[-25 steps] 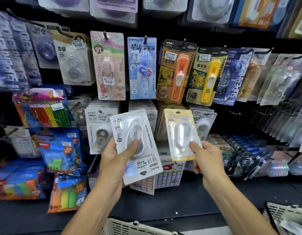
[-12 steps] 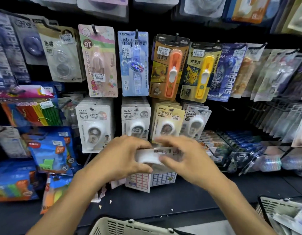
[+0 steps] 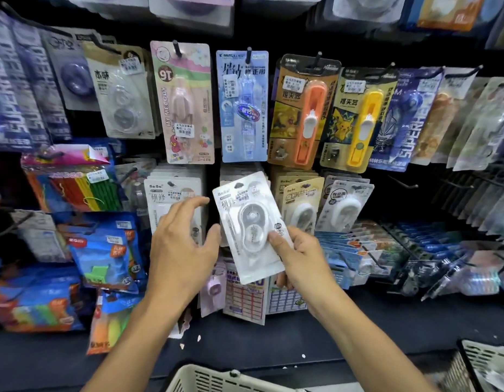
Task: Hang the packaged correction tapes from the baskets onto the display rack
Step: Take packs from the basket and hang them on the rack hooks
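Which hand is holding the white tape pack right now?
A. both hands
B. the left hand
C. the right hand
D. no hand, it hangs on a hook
C: the right hand pinches the white tape pack at its lower edge, while the left hand is spread open beside it and holds nothing.

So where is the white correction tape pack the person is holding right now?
The white correction tape pack is mid-frame in the head view, tilted, pinched at its lower right by the right hand, just in front of the lower row of hanging packs.
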A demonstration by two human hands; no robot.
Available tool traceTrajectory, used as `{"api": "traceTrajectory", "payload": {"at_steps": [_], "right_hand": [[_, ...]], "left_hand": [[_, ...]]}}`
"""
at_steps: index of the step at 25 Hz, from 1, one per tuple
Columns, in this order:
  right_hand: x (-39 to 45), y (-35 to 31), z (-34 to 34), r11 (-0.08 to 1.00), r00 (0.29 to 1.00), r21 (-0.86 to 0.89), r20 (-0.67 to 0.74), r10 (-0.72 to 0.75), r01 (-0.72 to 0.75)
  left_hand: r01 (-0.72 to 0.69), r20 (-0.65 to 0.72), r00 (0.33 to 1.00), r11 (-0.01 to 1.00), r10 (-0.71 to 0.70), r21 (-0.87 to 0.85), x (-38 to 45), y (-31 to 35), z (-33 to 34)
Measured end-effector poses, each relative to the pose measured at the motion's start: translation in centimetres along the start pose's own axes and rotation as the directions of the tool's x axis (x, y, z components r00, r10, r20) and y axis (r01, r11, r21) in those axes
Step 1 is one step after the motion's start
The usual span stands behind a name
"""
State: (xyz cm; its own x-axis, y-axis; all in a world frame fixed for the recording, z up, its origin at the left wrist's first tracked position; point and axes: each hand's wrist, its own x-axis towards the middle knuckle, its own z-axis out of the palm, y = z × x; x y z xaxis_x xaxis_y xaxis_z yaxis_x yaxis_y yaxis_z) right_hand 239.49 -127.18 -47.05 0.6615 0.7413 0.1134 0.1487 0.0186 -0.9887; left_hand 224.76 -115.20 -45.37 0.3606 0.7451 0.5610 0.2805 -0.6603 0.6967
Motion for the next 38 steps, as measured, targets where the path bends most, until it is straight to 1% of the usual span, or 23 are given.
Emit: {"api": "traceTrajectory", "payload": {"at_steps": [3,6,12,14,16,17,19,20,21,22,23,24,25,26,27,28,29,30,31,33,35,36,38], "right_hand": [[0.2,0.3,1.8,0.983,0.977,0.163,-0.180,0.111,-0.082],[0.0,0.7,2.1,0.988,0.951,0.134,-0.288,0.110,-0.074],[-0.7,0.5,2.6,1.000,0.969,0.011,-0.245,0.028,-0.026],[-0.4,0.4,2.6,0.988,0.968,0.135,-0.225,0.108,-0.078],[-0.2,0.9,2.6,0.919,0.957,0.338,-0.129,0.261,-0.205],[-0.3,1.7,2.6,0.886,0.940,0.371,-0.085,0.331,-0.279],[-1.2,3.8,2.2,0.880,0.902,0.263,-0.067,0.426,-0.396],[-1.6,5.1,1.7,0.884,0.888,0.178,-0.084,0.452,-0.433],[-2.2,6.8,1.0,0.884,0.877,0.075,-0.109,0.467,-0.461],[-3.0,9.0,0.1,0.876,0.875,-0.074,-0.133,0.465,-0.476],[-4.0,11.3,-0.8,0.842,0.888,-0.282,-0.138,0.439,-0.460],[-5.2,13.9,-1.7,0.751,0.902,-0.521,-0.098,0.420,-0.406],[-7.3,17.0,-2.4,0.605,0.886,-0.722,-0.025,0.463,-0.336],[-9.7,20.2,-3.1,0.449,0.833,-0.857,0.042,0.552,-0.254],[-12.4,23.4,-3.8,0.343,0.749,-0.917,0.081,0.658,-0.202],[-15.2,26.3,-4.7,0.267,0.651,-0.945,0.083,0.754,-0.188],[-17.4,29.0,-5.5,0.234,0.587,-0.944,0.056,0.808,-0.232],[-19.0,31.5,-6.1,0.220,0.557,-0.940,0.040,0.830,-0.260],[-20.2,33.1,-6.2,0.243,0.551,-0.888,-0.015,0.834,-0.391],[-20.5,35.9,-5.2,0.332,0.569,-0.692,-0.139,0.810,-0.642],[-20.1,37.7,-3.4,0.402,0.594,-0.533,-0.255,0.763,-0.744],[-20.1,38.4,-2.7,0.418,0.614,-0.510,-0.310,0.725,-0.751],[-20.1,40.0,-2.1,0.434,0.582,-0.405,-0.394,0.712,-0.805]], "left_hand": [[-0.031,-0.004,1.000,0.999,0.031,0.015,-0.5,-0.2,-0.8],[0.022,-0.012,1.000,1.000,-0.022,0.002,-0.6,-1.0,-1.6],[0.051,0.017,0.999,0.999,-0.050,-0.007,-0.8,-1.2,-2.0],[0.038,0.029,0.999,0.999,-0.038,0.001,-0.7,-1.3,-1.9],[0.025,0.031,0.999,0.999,-0.026,0.021,-0.6,-1.5,-1.6],[0.028,0.033,0.999,0.999,-0.029,0.034,-0.9,-1.6,-1.3],[0.056,0.081,0.995,0.997,-0.060,0.055,-1.8,-1.8,-0.7],[0.077,0.146,0.986,0.995,-0.086,0.067,-2.6,-2.1,-0.2],[0.094,0.254,0.960,0.990,-0.118,0.105,-3.6,-2.8,0.4],[0.067,0.419,0.896,0.978,-0.145,0.197,-5.1,-3.7,1.2],[-0.030,0.607,0.777,0.952,-0.170,0.305,-6.9,-4.8,2.2],[-0.162,0.771,0.602,0.913,-0.209,0.375,-8.9,-6.1,3.1],[-0.268,0.880,0.393,0.882,-0.268,0.388,-11.8,-7.7,4.0],[-0.310,0.922,0.200,0.871,-0.332,0.380,-14.7,-9.5,4.8],[-0.283,0.916,0.041,0.874,-0.400,0.395,-17.8,-11.6,5.2],[-0.207,0.884,-0.064,0.873,-0.462,0.441,-20.8,-13.5,5.4],[-0.127,0.849,-0.120,0.856,-0.514,0.501,-23.7,-15.3,5.5],[-0.067,0.821,-0.139,0.833,-0.554,0.550,-26.3,-16.9,5.6],[-0.045,0.800,-0.139,0.811,-0.583,0.583,-28.8,-18.3,5.7],[-0.044,0.776,-0.140,0.787,-0.615,0.615,-32.6,-20.2,6.4],[0.017,0.772,-0.124,0.776,-0.624,0.630,-34.8,-21.0,8.0],[0.068,0.770,-0.091,0.767,-0.632,0.638,-35.1,-21.2,9.0],[0.143,0.752,0.029,0.747,-0.658,0.649,-35.1,-21.7,11.5]]}}
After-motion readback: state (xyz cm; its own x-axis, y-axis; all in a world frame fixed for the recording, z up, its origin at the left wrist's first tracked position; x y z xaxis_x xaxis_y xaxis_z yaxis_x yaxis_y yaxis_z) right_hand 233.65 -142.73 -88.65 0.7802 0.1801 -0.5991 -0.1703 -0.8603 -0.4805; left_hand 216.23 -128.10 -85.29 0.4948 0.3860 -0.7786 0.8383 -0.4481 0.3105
